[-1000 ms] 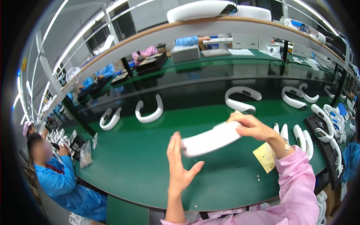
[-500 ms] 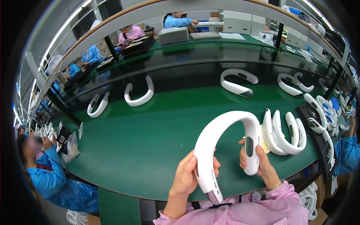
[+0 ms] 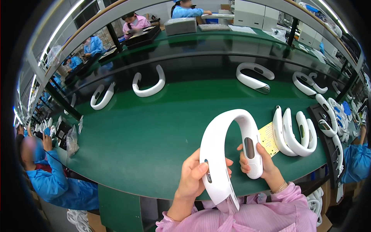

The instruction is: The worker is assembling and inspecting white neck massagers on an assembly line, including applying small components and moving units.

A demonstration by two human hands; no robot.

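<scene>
Above the near side of the green table I hold a white U-shaped neckband device (image 3: 213,145), its curve up and both ends down. My left hand (image 3: 192,176) is closed round the wider arm, thumb resting on a small dark oval panel. On the other arm, which has a dark shiny oval window and a dotted grille, my right hand (image 3: 266,164) grips with fingers behind and thumb at the edge. The lower end of the left arm looks clear or glossy. Right of my hands lie several similar white neckbands (image 3: 283,135), partly over a yellow perforated card (image 3: 268,140).
More white neckbands (image 3: 149,91) lie along the dark strip across the table (image 3: 147,154). A long black tray (image 3: 329,152) with neckband parts lines the right side. A co-worker in blue (image 3: 50,179) sits at left, another sleeve (image 3: 354,160) shows at right.
The held neckband has turned slightly, so its side panel and window show more to me. My left thumb now lies on the panel. More of the yellow card shows; the view has shifted a little.
</scene>
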